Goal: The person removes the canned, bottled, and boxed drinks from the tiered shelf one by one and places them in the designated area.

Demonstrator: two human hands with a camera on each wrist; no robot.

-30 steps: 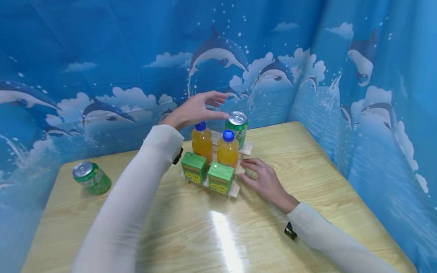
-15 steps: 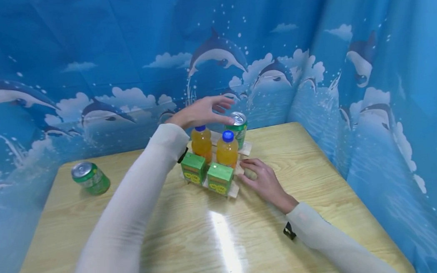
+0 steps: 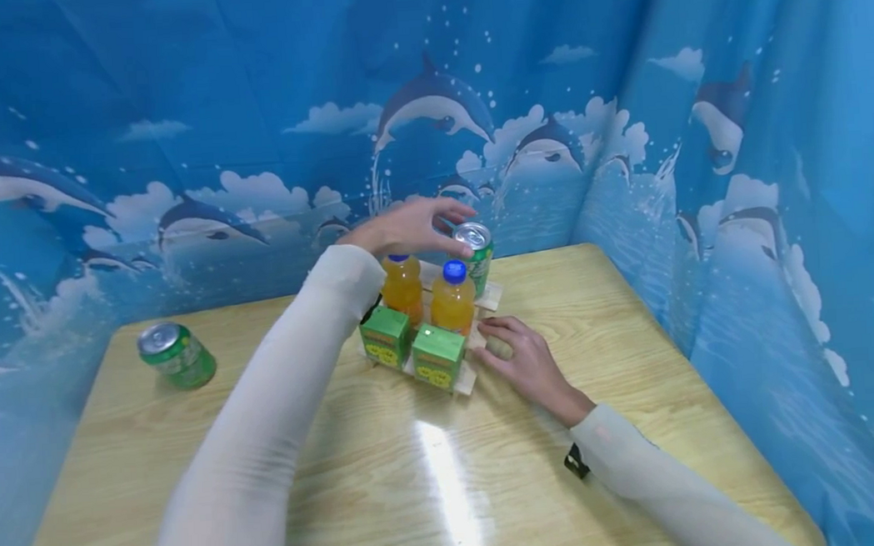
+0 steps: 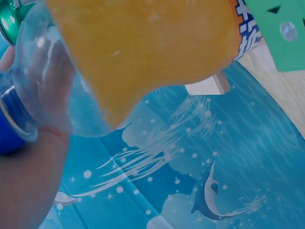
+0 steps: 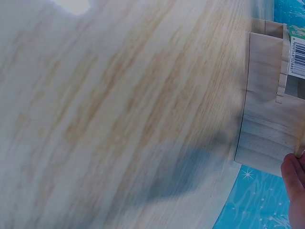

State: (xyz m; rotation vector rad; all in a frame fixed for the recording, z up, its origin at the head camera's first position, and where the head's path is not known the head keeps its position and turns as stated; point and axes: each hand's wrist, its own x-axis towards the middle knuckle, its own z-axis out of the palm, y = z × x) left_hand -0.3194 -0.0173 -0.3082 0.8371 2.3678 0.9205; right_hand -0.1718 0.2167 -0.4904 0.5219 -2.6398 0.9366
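A stepped wooden stand [image 3: 466, 381] carries two green drink boxes [image 3: 438, 356] in front, two orange juice bottles [image 3: 452, 301] with blue caps behind them, and a green soda can [image 3: 480, 266] at the back right. My left hand [image 3: 419, 226] reaches over the rear bottle, its thumb overlapping the can's rim and its fingers arched above. In the left wrist view a bottle [image 4: 157, 43] hides most of that hand, so firm contact is unclear. My right hand [image 3: 528, 363] holds the stand's right side with thumb and fingertips, seen at the board's edge [image 5: 267, 105] in the right wrist view.
Another green soda can [image 3: 177, 356] stands apart on the left of the wood-grain table [image 3: 374, 477]. A blue dolphin-print curtain [image 3: 261, 92] encloses the table's back and right side. Bright glare lies across the tabletop's middle.
My left hand has moved slightly right and down, bringing its thumb over the rear can's rim. The right hand stays at the stand's side. The drinks keep their places.
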